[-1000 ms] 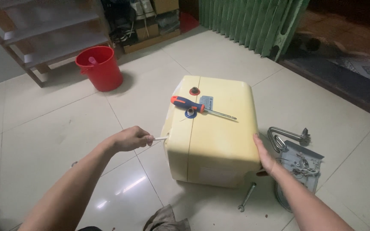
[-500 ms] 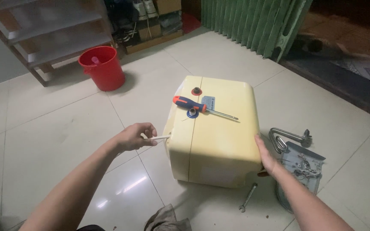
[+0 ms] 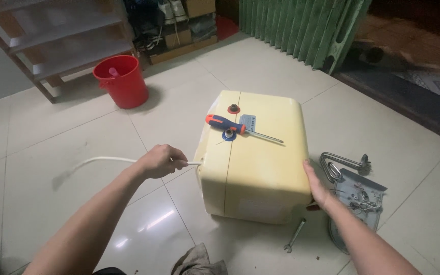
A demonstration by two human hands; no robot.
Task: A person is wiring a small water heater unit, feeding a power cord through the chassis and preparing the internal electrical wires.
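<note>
Since a second ago a white cord has come out of the cream water-heater tank's side — left hand clamped on it, right hand flat and unclenched against the opposite side — screwdriver untouched on top, heating-element plate already out beside it.

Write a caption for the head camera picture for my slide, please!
Left hand grips a white cord beside the cream box; right hand steadies its side.
</note>
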